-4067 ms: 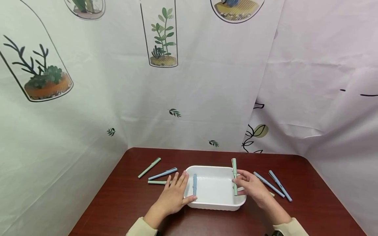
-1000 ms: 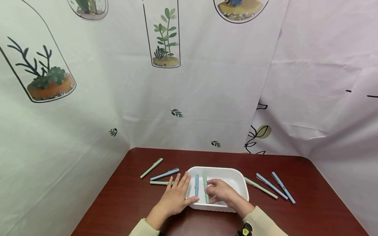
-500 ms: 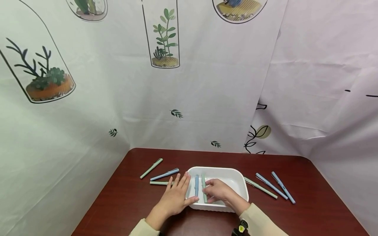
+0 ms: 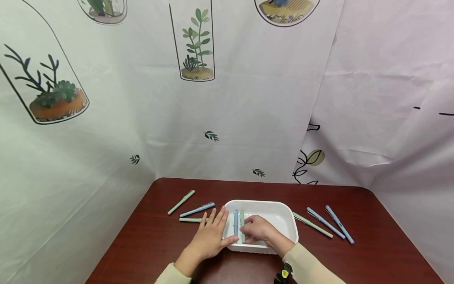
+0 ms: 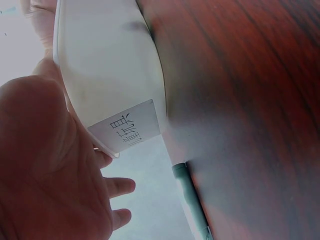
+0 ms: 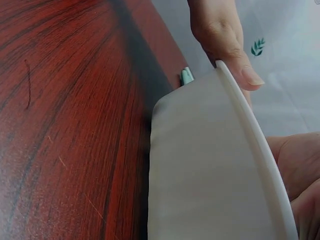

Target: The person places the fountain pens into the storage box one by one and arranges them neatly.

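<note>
A white tray (image 4: 276, 213) sits in the middle of the table. My left hand (image 4: 208, 238) rests over its left edge, fingers spread and straight, thumb at the front rim. Inside, a blue pen (image 4: 235, 219) lies lengthwise near the left wall. Just right of it is a light green pen (image 4: 242, 216), which my right hand (image 4: 260, 229) pinches from the right side, hiding part of it. In the left wrist view the tray's labelled outer wall (image 5: 105, 60) shows beside my palm. The right wrist view is mostly filled by the tray's front wall (image 6: 200, 150).
Left of the tray lie a green pen (image 4: 181, 202), a blue pen (image 4: 197, 210) and another green pen (image 4: 189, 219), partly behind my fingers. On the right lie a green pen (image 4: 313, 225) and two blue pens (image 4: 325, 223). A printed curtain (image 4: 230, 110) hangs behind the table.
My right hand brought the green pen from over the tray's right edge down inside, then shifted it left, closer to the blue pen. My left hand has stayed at the left edge.
</note>
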Demonstrator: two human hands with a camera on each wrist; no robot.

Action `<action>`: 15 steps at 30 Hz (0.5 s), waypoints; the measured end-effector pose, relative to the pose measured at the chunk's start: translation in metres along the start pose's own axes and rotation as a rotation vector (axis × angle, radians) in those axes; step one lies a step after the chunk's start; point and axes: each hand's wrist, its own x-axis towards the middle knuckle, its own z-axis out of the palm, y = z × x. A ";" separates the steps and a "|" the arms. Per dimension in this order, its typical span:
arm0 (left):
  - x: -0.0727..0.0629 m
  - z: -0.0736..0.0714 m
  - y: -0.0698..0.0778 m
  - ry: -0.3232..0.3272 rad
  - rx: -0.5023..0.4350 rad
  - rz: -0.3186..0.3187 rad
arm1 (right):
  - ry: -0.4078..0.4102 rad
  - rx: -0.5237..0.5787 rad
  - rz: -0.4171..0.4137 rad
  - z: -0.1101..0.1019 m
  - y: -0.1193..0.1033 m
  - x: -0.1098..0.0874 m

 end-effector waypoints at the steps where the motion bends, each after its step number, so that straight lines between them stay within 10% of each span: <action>1: 0.000 0.000 0.000 -0.001 -0.002 -0.001 | 0.002 0.000 0.002 0.000 0.000 0.000; 15: 0.003 0.007 -0.005 0.030 -0.021 0.007 | 0.014 -0.026 0.021 0.004 -0.002 0.003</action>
